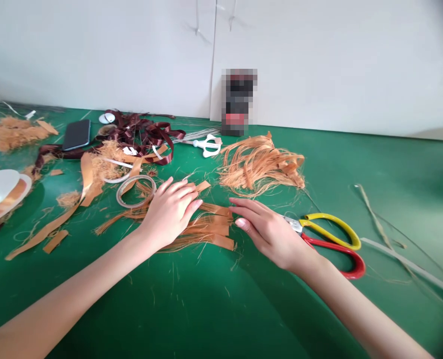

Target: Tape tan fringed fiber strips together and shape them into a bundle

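My left hand (169, 212) lies flat on a bunch of frayed orange ribbon strips (210, 227), fingers spread and pointing right across them. My right hand (266, 232) comes in from the right, its fingertips at the strips' right ends, with the thumb and forefinger apart. Neither hand visibly grips anything. Just behind my right hand lie scissors with red and yellow handles (330, 244), their blades partly hidden by that hand. A roll of clear tape (136, 192) sits just left of my left fingers. Beyond my hands lies a larger shredded orange ribbon bundle (261, 164).
The green table mat (221, 299) is strewn with loose fibres. Toward the back lie tangled dark red ribbon (139, 134), a black phone (76, 134) and white-handled snips (207, 145). A ribbon spool (0, 197) sits at far left. A long pale strip (408, 264) lies at right. A white wall stands behind.
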The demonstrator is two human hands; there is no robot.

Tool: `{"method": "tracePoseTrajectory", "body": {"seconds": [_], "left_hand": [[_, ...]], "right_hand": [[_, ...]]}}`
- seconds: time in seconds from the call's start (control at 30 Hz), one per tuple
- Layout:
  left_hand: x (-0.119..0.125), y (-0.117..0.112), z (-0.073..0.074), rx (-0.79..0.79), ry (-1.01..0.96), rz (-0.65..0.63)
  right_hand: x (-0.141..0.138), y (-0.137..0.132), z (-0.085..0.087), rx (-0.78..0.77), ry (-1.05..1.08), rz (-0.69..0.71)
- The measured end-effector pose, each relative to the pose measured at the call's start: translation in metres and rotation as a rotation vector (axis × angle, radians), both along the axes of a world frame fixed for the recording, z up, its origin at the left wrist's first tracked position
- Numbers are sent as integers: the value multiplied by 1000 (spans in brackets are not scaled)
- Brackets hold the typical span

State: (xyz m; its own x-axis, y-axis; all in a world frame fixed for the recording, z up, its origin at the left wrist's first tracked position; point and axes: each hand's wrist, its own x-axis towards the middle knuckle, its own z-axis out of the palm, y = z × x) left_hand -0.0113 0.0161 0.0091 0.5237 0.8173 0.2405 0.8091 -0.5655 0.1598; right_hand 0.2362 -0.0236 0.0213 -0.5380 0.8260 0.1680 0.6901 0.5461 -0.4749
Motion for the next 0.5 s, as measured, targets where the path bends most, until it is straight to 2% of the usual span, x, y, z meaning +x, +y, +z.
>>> {"method": "tracePoseTrajectory", "body": {"seconds": [0.13, 0.33, 0.43, 0.5], "left_hand": [[-9, 1, 6, -85, -203, 54], [-22, 6, 16, -340, -712, 266], [-21, 9, 16, -420, -928, 257], [-20, 11, 16, -459, -994, 235]], "right_hand": [[1, -1, 0, -26, 19, -15], [-2, 0, 1, -45, 107, -56], [-7, 2, 1, -62, 173, -99], [-11, 6, 1, -49, 238, -148]]}}
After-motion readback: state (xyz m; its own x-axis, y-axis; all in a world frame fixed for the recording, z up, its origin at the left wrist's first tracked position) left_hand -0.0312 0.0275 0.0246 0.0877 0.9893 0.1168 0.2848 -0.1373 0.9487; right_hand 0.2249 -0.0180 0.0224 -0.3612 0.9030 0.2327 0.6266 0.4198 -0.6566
